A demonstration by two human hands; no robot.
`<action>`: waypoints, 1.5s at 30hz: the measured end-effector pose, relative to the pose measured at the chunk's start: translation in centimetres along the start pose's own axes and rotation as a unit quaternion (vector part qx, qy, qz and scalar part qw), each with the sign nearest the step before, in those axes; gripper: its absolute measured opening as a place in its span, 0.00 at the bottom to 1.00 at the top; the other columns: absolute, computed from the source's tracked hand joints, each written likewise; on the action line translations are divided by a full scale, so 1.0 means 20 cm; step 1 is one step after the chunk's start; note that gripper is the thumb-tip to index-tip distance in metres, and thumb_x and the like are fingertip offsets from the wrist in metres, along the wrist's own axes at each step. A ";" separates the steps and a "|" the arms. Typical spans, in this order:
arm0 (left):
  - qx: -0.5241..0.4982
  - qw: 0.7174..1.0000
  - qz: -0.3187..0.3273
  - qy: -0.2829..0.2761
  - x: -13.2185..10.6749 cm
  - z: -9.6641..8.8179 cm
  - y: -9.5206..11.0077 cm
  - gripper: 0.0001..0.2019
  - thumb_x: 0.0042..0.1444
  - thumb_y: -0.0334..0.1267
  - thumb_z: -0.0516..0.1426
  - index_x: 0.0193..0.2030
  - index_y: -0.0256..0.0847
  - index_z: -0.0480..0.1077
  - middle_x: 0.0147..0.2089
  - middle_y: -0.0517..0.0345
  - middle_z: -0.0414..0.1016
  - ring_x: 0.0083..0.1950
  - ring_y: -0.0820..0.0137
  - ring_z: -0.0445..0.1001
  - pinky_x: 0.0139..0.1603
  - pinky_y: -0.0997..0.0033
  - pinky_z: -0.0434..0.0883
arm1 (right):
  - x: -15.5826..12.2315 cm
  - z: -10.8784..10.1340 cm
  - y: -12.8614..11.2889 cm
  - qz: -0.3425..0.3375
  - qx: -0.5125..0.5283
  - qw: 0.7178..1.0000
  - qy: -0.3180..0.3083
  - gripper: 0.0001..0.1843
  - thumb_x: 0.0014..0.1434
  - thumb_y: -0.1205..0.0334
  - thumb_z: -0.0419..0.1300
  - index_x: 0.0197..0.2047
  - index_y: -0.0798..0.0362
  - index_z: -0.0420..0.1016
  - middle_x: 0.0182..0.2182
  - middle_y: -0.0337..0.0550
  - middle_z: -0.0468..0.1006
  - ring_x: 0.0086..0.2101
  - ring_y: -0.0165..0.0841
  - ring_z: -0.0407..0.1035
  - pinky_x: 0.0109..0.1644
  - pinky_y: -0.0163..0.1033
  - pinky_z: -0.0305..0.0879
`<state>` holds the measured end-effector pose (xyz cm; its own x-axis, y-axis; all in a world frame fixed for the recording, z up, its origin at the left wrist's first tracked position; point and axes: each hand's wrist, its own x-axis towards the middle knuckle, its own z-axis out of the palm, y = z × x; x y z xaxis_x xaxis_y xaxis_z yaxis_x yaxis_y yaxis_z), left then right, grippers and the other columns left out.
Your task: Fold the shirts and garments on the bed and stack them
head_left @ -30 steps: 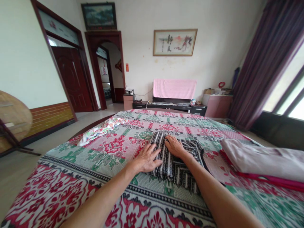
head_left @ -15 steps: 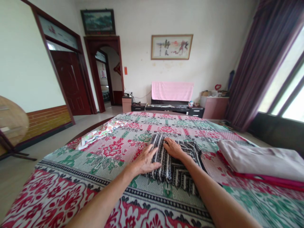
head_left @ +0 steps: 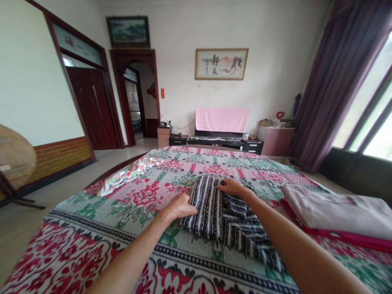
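A black-and-white striped garment [head_left: 214, 208] lies folded on a bed covered with a red, green and pink floral spread [head_left: 92, 241]. My left hand [head_left: 180, 205] rests at the garment's left edge with its fingers curled in against the fabric. My right hand [head_left: 232, 186] lies on the garment's far end, fingers pressed flat on the cloth. Both forearms reach in from the bottom of the view.
A folded pale pink cloth [head_left: 337, 208] lies on the bed at the right. A light printed garment [head_left: 128, 175] lies at the bed's far left. Beyond are a low dark cabinet with a pink towel [head_left: 222, 119], purple curtains [head_left: 337, 81] and doorways [head_left: 134, 102].
My left hand slid off the top of the striped garment to its left edge and curled. My right hand moved to the far end. The garment now lies longer toward me.
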<state>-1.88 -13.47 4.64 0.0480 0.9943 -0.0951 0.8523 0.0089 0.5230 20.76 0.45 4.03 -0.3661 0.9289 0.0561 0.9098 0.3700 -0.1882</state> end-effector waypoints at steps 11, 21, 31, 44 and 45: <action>0.164 0.953 -0.018 0.255 0.09 -0.09 -0.19 0.18 0.56 0.33 0.49 0.52 0.43 0.70 0.44 0.52 0.75 0.46 0.65 0.72 0.47 0.69 0.67 | 0.00 -0.02 -0.07 0.036 0.130 0.991 -0.004 0.19 0.53 0.49 0.55 0.26 0.57 0.76 0.20 0.38 0.70 0.23 0.28 0.63 0.26 0.32 0.54; 0.162 0.946 -0.001 0.282 0.16 -0.05 -0.30 0.17 0.59 0.36 0.49 0.53 0.47 0.71 0.45 0.55 0.74 0.45 0.66 0.72 0.47 0.70 0.67 | -0.06 0.02 -0.06 0.038 0.175 0.984 0.025 0.16 0.54 0.54 0.55 0.23 0.56 0.74 0.18 0.38 0.71 0.23 0.28 0.64 0.25 0.31 0.55; 0.184 0.915 0.084 0.350 0.17 -0.07 -0.22 0.19 0.58 0.35 0.50 0.56 0.41 0.68 0.52 0.50 0.71 0.52 0.62 0.67 0.57 0.64 0.62 | -0.10 0.01 -0.01 0.067 0.168 0.976 0.119 0.13 0.51 0.55 0.57 0.33 0.55 0.77 0.31 0.43 0.78 0.32 0.34 0.71 0.37 0.35 0.63; 0.123 0.966 0.111 0.199 0.16 0.06 -0.10 0.16 0.61 0.40 0.48 0.51 0.44 0.71 0.47 0.53 0.76 0.48 0.65 0.73 0.51 0.68 0.66 | -0.23 0.03 -0.18 -0.134 0.302 0.943 -0.044 0.14 0.43 0.71 0.49 0.26 0.54 0.76 0.22 0.37 0.76 0.22 0.27 0.69 0.26 0.29 0.61; 0.111 0.969 0.083 0.203 0.17 0.06 -0.10 0.16 0.61 0.40 0.48 0.51 0.43 0.72 0.46 0.52 0.77 0.47 0.65 0.73 0.49 0.69 0.66 | -0.22 0.04 -0.18 -0.130 0.307 0.942 -0.043 0.14 0.44 0.70 0.48 0.28 0.54 0.76 0.23 0.37 0.77 0.22 0.27 0.68 0.26 0.29 0.62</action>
<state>-2.83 -10.20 2.28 0.0240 0.9403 0.3396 0.9438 -0.1332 0.3023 19.01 -5.04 3.72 -0.6001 0.7931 0.1040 0.5122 0.4809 -0.7116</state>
